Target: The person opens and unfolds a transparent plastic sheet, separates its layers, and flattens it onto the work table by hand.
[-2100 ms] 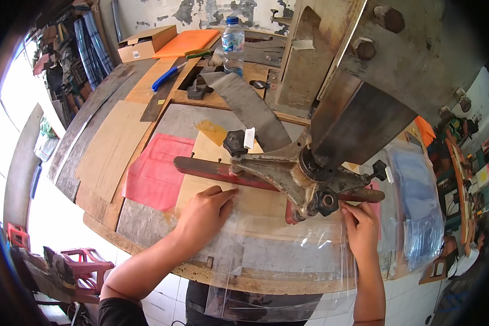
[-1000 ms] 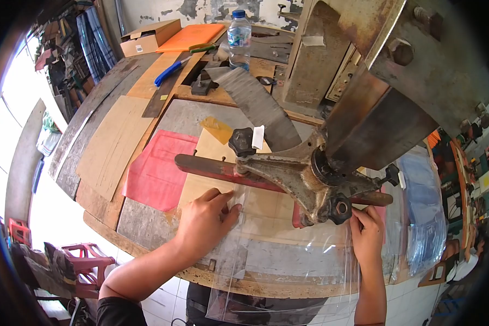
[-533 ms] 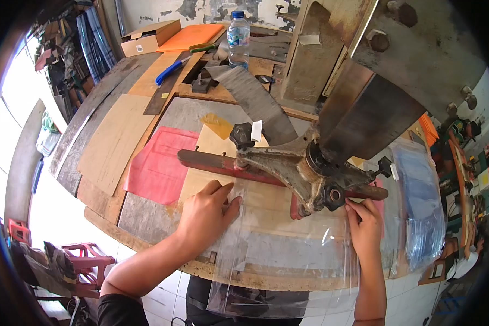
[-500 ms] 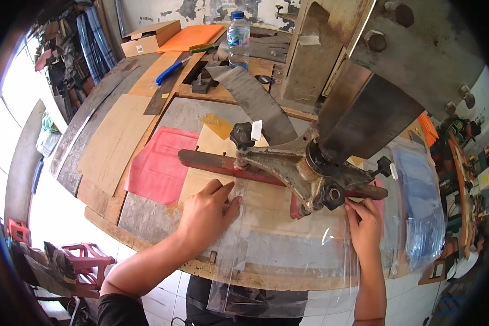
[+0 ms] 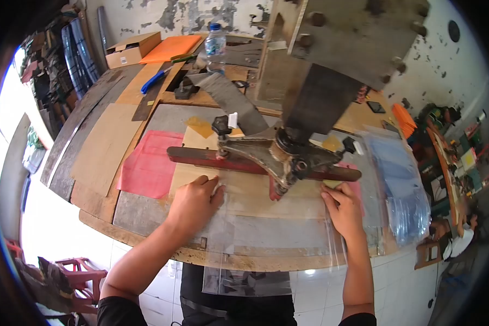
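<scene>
A clear plastic sheet lies across the front of the work surface, its near end hanging over the table edge. My left hand is closed at the sheet's upper left corner, thumb and forefinger together. At the upper right side, my right hand pinches the sheet's edge. Just beyond both hands runs the long red-edged metal bar of a press; whether the sheet reaches beneath it I cannot tell. A cast metal bracket with black knobs carries the bar. Under it is a pale yellowish sheet.
A red sheet lies left of the bar. Stacked blue-tinted plastic is at the right. Behind are a water bottle, blue-handled cutter and cardboard box. The press column rises close ahead. Another person sits far right.
My view has shifted, so the table and press appear farther left. Both hands keep their grip close to the bar. Less of the sheet shows hanging past the front edge.
</scene>
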Tool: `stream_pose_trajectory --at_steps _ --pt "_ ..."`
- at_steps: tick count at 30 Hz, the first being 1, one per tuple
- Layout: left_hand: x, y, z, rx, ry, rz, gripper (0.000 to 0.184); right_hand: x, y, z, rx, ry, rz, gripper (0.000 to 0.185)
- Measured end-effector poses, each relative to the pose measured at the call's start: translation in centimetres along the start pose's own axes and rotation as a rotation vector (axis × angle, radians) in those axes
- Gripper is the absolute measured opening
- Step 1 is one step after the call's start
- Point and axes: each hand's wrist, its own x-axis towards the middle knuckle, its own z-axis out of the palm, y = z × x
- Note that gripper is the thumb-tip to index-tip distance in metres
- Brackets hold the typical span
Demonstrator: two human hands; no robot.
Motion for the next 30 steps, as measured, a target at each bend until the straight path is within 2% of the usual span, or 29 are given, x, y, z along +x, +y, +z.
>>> stream_pose_trajectory --at_steps 2,5,6,7,11,13,17,30 --pt "-0.2 -0.3 0.0 0.012 0.001 0.067 0.031 -0.4 -0.2 -1.2 0.045 -0.08 0.034 0.024" --pt "-1.0 -0.7 -1.4 0.07 -0.05 0.16 0.031 -2.4 0.0 -1.5 0.101 0.032 -0.083 0.026" --pt "-1.7 -0.4 -2.0 0.078 -0.087 0.149 0.029 -3.3 -0.5 -2.1 0.194 -0.018 0.063 0.027" --pt "-2.6 -0.1 -2.4 0.088 -0.125 0.136 0.028 -4.3 -0.2 -2.4 0.188 -0.012 0.059 0.027" --pt "-6.7 1.2 -3.8 0.007 -0.03 0.146 0.031 -8.3 0.7 -2.5 0.255 0.103 0.053 0.026" --pt "-8.6 1.7 -3.8 -0.059 0.041 0.076 0.03 -9.1 0.5 -2.6 0.285 0.143 0.085 0.026" --pt "-9.1 1.5 -3.4 -0.109 0.137 0.047 0.028 -9.0 0.2 -2.3 0.3 0.185 0.116 0.027" --pt "-9.3 1.3 -3.1 -0.119 0.186 0.057 0.022 -9.2 0.0 -2.4 0.317 0.229 0.115 0.026"
